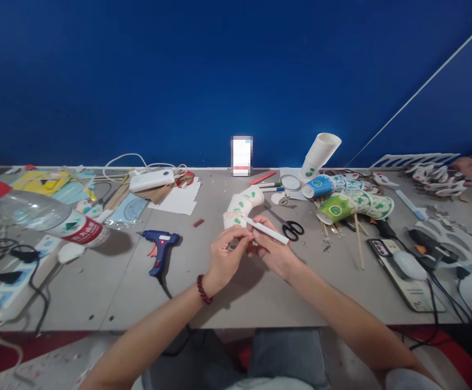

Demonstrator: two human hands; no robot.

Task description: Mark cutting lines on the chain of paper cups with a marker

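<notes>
White strip (269, 231), likely light, easily creased, best taken by its edges: pinched in right hand (275, 255), near joined paper cups (241, 207). Left hand (225, 257): fingertips drawn together, any hold obscured.

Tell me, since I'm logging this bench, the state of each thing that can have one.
Glue gun: on its side, red light lit.
Bottle: capped, tilted.
Propped phone: screen lit.
Right-side phone: face down.
Power strip: plugs in.
Tall cup stack: nested, leaning.
Scissors: lying flat; blade opening unclear.
White strip: in right hand.
</notes>
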